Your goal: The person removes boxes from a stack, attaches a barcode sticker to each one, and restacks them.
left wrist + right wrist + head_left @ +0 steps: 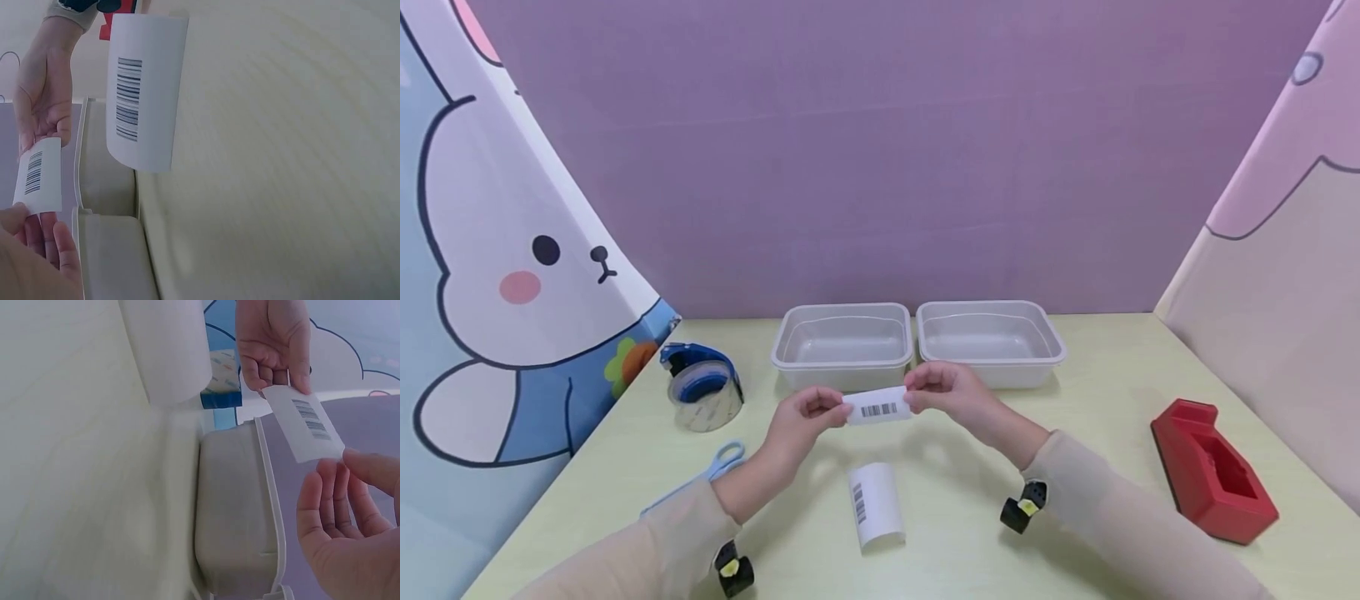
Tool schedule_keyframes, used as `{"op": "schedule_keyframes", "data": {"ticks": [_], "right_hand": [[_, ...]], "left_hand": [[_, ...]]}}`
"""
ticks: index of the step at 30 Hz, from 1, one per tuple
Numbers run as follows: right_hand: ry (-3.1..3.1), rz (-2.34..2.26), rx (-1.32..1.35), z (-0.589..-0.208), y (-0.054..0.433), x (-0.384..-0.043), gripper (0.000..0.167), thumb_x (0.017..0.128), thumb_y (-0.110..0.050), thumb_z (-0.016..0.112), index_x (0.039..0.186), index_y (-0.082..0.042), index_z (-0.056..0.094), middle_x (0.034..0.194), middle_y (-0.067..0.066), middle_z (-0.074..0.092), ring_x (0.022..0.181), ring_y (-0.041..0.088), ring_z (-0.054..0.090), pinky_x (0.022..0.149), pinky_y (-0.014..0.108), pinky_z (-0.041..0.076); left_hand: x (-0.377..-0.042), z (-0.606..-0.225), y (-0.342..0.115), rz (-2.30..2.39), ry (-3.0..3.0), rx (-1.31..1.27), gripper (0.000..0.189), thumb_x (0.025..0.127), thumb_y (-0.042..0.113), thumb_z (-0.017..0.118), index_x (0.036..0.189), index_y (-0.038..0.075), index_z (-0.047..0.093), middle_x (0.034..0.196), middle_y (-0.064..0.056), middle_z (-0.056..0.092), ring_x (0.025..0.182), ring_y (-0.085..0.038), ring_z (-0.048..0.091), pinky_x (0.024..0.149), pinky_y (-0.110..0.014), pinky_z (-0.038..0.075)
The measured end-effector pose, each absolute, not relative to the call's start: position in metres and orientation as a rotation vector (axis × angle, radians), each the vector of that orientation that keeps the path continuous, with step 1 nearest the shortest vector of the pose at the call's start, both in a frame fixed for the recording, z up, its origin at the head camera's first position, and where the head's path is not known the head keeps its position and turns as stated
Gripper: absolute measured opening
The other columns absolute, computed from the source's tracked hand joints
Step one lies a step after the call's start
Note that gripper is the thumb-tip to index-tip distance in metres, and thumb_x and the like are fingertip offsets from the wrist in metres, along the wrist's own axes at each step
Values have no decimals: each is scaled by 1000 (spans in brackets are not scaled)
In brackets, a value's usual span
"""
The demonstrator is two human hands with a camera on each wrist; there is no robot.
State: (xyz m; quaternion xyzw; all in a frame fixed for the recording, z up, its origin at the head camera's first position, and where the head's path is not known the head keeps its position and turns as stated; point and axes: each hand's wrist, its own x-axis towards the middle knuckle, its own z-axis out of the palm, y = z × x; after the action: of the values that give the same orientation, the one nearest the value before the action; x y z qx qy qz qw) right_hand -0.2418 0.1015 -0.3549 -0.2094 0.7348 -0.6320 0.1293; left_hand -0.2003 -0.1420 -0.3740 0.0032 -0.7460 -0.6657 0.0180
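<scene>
Both hands hold a small white barcode label (pixel 878 407) stretched between them, above the table and in front of two bins. My left hand (pixel 796 432) pinches its left end between thumb and fingers. The other end is pinched by my right hand (pixel 958 400). In the left wrist view the barcode label (pixel 42 175) faces the camera, and it shows again as a label (pixel 306 425) in the right wrist view. Below the hands, a larger curled white paper (pixel 878 504) with a barcode on its left part lies on the table.
Two pale plastic bins (pixel 846 375) (pixel 992 372) stand side by side at the back. A blue tape dispenser (pixel 703 387) with clear tape sits at the left. Light-blue scissors (pixel 726 460) lie partly under the left forearm. A red tape dispenser base (pixel 1213 475) is at the right.
</scene>
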Motion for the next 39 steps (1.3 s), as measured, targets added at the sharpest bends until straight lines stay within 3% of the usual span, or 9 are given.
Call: {"op": "schedule_keyframes", "data": {"ticks": [4, 8, 17, 21, 26, 33, 39], "right_hand": [[2115, -1884, -606, -359, 94, -243, 38, 86, 0, 68, 120, 11, 55, 95, 3, 67, 85, 10, 63, 80, 23, 55], [2160, -1865, -548, -366, 86, -247, 33, 86, -2, 68, 117, 8, 58, 100, 9, 67, 86, 10, 62, 82, 24, 55], [2178, -1854, -294, -381, 61, -251, 19, 87, -4, 69, 103, 4, 64, 91, 9, 70, 79, 13, 64, 91, 47, 55], [2185, -1913, -177, -383, 47, -252, 18, 85, -3, 71, 101, 5, 66, 87, 11, 70, 72, 15, 65, 82, 41, 59], [2210, -1956, -92, -388, 36, -259, 18, 84, -3, 72, 99, 5, 66, 86, 13, 70, 67, 14, 64, 72, 31, 60], [2254, -1968, 17, -394, 25, -270, 17, 82, -7, 75, 96, 2, 70, 84, 12, 71, 65, 12, 64, 68, 26, 60], [2248, -2007, 74, -396, 18, -274, 16, 82, -8, 75, 95, 1, 71, 79, 9, 71, 64, 11, 63, 69, 30, 60]], "left_hand": [[-204, -375, -147, -2052, -2301, -11, 16, 86, 4, 71, 97, -5, 63, 83, -1, 67, 74, -11, 64, 71, -23, 58], [-210, -377, -154, -2066, -2300, -30, 16, 86, 2, 70, 98, -5, 62, 82, 0, 67, 74, -12, 65, 70, -25, 59], [-222, -384, -169, -2048, -2343, -39, 20, 88, 3, 69, 104, -7, 60, 82, 2, 65, 74, -11, 62, 70, -24, 58], [-231, -388, -174, -2025, -2342, 23, 22, 87, 3, 69, 105, -6, 60, 82, 2, 65, 77, -14, 63, 72, -26, 58], [-241, -395, -172, -1989, -2309, 145, 27, 85, 1, 71, 108, -8, 60, 81, 2, 66, 74, -8, 62, 70, -23, 58], [-247, -401, -169, -1885, -2242, 267, 21, 83, 1, 73, 100, -7, 64, 79, 0, 68, 69, -2, 60, 64, -15, 55], [-252, -403, -167, -1838, -2228, 350, 19, 82, 5, 75, 97, -5, 67, 78, 0, 68, 68, -1, 59, 62, -14, 53]]}}
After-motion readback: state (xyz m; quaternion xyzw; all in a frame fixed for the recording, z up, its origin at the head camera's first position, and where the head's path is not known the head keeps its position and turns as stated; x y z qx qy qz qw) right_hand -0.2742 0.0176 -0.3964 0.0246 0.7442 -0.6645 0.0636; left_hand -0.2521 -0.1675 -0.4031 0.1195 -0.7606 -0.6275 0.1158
